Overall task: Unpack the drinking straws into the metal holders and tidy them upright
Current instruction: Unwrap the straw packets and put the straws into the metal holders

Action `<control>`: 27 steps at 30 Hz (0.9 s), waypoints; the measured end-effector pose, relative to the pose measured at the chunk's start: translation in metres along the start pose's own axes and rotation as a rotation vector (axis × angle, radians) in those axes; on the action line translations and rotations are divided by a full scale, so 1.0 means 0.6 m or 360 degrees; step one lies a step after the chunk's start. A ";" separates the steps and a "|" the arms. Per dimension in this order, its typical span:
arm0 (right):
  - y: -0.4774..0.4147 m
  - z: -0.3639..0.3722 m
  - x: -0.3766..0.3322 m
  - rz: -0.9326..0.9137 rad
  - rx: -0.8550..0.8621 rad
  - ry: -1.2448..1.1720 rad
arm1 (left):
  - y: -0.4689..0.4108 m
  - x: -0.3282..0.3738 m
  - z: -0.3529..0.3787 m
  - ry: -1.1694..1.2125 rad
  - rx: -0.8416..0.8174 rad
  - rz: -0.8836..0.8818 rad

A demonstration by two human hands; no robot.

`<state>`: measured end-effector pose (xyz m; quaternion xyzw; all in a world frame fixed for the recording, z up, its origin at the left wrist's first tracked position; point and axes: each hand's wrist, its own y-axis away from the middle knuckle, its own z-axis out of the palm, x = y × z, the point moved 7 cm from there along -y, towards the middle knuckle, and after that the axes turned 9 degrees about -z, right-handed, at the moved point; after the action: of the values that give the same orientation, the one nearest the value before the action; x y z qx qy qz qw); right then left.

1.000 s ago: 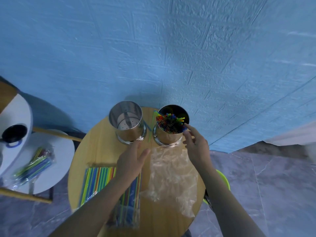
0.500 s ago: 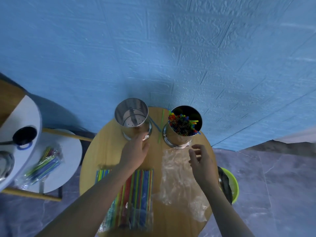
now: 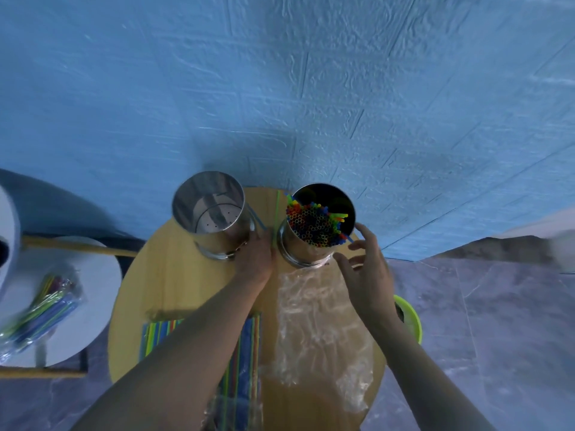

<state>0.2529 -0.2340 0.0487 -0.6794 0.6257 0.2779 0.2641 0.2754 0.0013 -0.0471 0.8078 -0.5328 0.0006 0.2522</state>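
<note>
Round wooden tabletop (image 3: 174, 290), viewed from above. On its near right an emptied clear wrapper (image 3: 314, 325) is spread flat. On its near left a sealed pack (image 3: 247, 353) of coloured straws is laid, partly covered by the left forearm.

At the far edge two metal holders are stood side by side. The left holder (image 3: 224, 244) is empty, its perforated floor exposed. The right holder (image 3: 305, 253) is packed with straws (image 3: 314, 227) standing on end, a few of them tilted toward its right rim.

The left hand (image 3: 255, 259) is lowered between the holders' bases, where a green straw (image 3: 277, 213) and a blue straw (image 3: 257, 220) are seen loose. Its fingertips are not resolved, so its grip cannot be told. The right hand (image 3: 368, 275) is held just beside the right holder's near right rim, its grip wide, fingers spread, nothing held.

The straws are judged light, thin-walled and slippery, and easily kinked if squeezed. The loose ones are best pinched gently near mid-length, and the tilted ones nudged at their tips. The holders, though stiff, are judged liable to tip if pushed near the rim.
</note>
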 end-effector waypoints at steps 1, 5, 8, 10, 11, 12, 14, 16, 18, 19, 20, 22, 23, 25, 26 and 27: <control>-0.004 -0.002 -0.004 -0.0052 -0.0018 0.0015 | 0.000 0.001 0.002 0.0005 0.0019 0.0003; -0.018 0.001 -0.010 -0.0121 -0.0104 0.0080 | 0.005 -0.003 0.007 -0.0012 0.0031 0.0012; -0.025 -0.001 -0.012 -0.0133 -0.0072 0.0060 | 0.012 -0.014 0.010 -0.0002 0.0076 0.0027; -0.026 -0.001 -0.011 -0.0144 -0.0073 0.0064 | 0.014 -0.021 0.010 0.0020 0.0100 0.0013; -0.025 -0.001 -0.011 -0.0149 -0.0077 0.0064 | 0.015 -0.022 0.009 0.0037 0.0109 0.0005; -0.025 -0.002 -0.009 -0.0152 -0.0079 0.0061 | 0.015 -0.023 0.008 0.0057 0.0116 -0.0006; -0.024 -0.004 -0.009 -0.0154 -0.0082 0.0059 | 0.017 -0.024 0.005 0.0107 0.0139 -0.0041; -0.024 -0.005 -0.008 -0.0144 -0.0089 0.0050 | 0.018 -0.026 0.007 0.0172 0.0152 -0.0101; -0.024 -0.006 -0.009 -0.0140 -0.0088 0.0023 | 0.018 -0.026 0.008 0.0223 0.0176 -0.0139; -0.024 -0.006 -0.009 -0.0145 -0.0088 0.0021 | 0.016 -0.025 0.008 0.0227 0.0197 -0.0154; -0.024 -0.006 -0.009 -0.0150 -0.0087 0.0022 | 0.014 -0.026 0.007 0.0214 0.0212 -0.0176; -0.024 -0.008 -0.009 -0.0155 -0.0079 0.0024 | 0.009 -0.028 0.007 0.0168 0.0230 -0.0241; -0.024 -0.008 -0.008 -0.0153 -0.0081 0.0022 | 0.009 -0.030 0.007 0.0139 0.0235 -0.0280; -0.022 -0.009 -0.008 -0.0146 -0.0093 0.0013 | 0.012 -0.033 0.011 0.0076 0.0214 -0.0357; -0.021 -0.009 -0.009 -0.0139 -0.0099 0.0004 | 0.015 -0.034 0.014 0.0057 0.0185 -0.0390; -0.020 -0.008 -0.008 -0.0128 -0.0107 -0.0006 | 0.019 -0.036 0.017 0.0041 0.0145 -0.0421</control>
<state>0.2650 -0.2330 0.0560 -0.7119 0.5877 0.2893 0.2533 0.2534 0.0123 -0.0572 0.8814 -0.4179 0.0019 0.2201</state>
